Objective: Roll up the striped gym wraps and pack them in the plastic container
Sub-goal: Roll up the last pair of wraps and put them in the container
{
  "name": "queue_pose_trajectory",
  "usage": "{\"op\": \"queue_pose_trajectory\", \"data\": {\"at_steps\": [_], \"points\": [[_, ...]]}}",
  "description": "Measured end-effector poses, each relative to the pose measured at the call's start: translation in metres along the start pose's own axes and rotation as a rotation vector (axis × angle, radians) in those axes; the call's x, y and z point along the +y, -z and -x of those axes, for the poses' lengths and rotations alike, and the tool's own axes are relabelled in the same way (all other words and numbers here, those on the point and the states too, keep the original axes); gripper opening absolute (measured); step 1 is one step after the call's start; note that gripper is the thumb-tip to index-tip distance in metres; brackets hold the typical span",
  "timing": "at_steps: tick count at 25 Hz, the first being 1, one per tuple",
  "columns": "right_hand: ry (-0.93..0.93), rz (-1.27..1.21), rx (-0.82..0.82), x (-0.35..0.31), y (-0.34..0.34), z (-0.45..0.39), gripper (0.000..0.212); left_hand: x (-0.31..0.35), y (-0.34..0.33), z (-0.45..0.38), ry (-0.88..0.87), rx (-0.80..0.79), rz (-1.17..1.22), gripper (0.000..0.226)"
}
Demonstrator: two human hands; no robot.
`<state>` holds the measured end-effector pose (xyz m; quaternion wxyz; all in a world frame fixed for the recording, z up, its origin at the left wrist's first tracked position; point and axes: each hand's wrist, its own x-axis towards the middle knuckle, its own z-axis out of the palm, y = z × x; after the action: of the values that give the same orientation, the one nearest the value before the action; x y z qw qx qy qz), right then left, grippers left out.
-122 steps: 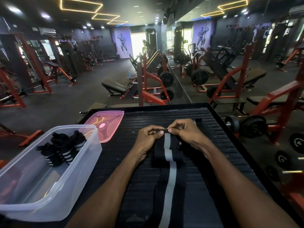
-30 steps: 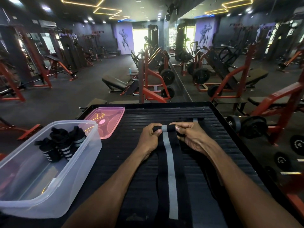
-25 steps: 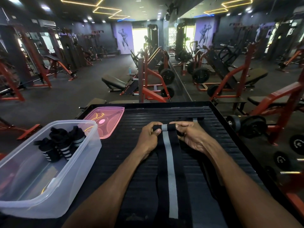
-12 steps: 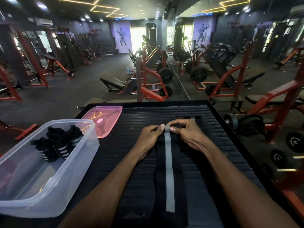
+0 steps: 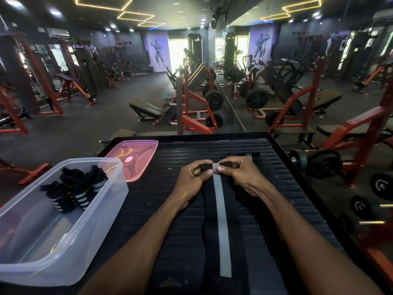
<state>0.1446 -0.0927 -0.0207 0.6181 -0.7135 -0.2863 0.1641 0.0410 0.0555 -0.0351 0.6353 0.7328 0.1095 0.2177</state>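
Both hands work at the far end of a black wrap (image 5: 221, 226) w/ a grey centre stripe, laid lengthwise on the dark ribbed surface (image 5: 170, 188); the wrap runs from the hands back toward the person. Left hand (image 5: 194, 177) is closed on the left side of the small rolled-up end, fingers curled over the top, thumb pressing near the grey stripe; right hand (image 5: 240, 173) is closed on the right side of the same roll, thumb tip meeting the stripe from the other side; the two thumbs sit just beside each other at the roll's middle. The roll itself is thin, only a small part of the wrap wound so far; the rest lies flat.

Left of the wrap, well apart from it, sits the clear plastic container (image 5: 89, 226), lid off; inside, at its far end, stand three rolled wraps (image 5: 74, 190), black w/ pale stripes, packed just beside each other; the rest of the container floor is bare. Beyond the container, btwn it and the surface's far edge, lies the pink translucent lid (image 5: 134, 158), flat, its near edge hidden behind the container's rim.

Beyond the surface: gym floor w/ red-framed machines & weight plates.
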Motion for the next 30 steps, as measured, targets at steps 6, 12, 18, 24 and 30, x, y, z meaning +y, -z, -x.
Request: {"op": "queue_pose_trajectory", "data": {"at_steps": [6,12,18,24,30], "points": [[-0.002,-0.062,-0.016,-0.003,-0.005,0.0,0.014,-0.004,0.004,-0.004,-0.046,0.051,-0.075,0.018],[-0.039,0.054,-0.011,-0.005,-0.002,0.002,0.01,0.004,0.002,0.0,-0.043,0.005,-0.004,0.027],[0.124,0.057,-0.003,-0.005,-0.004,0.002,0.022,0.0,0.002,0.0,0.073,-0.027,0.003,0.02],[-0.134,-0.025,-0.082,-0.002,-0.002,0.0,0.01,0.002,0.001,0.001,-0.031,0.006,-0.038,0.031],[0.084,0.084,-0.033,0.001,0.002,-0.001,0.025,0.001,-0.001,0.002,0.133,-0.042,-0.022,0.024]]}}
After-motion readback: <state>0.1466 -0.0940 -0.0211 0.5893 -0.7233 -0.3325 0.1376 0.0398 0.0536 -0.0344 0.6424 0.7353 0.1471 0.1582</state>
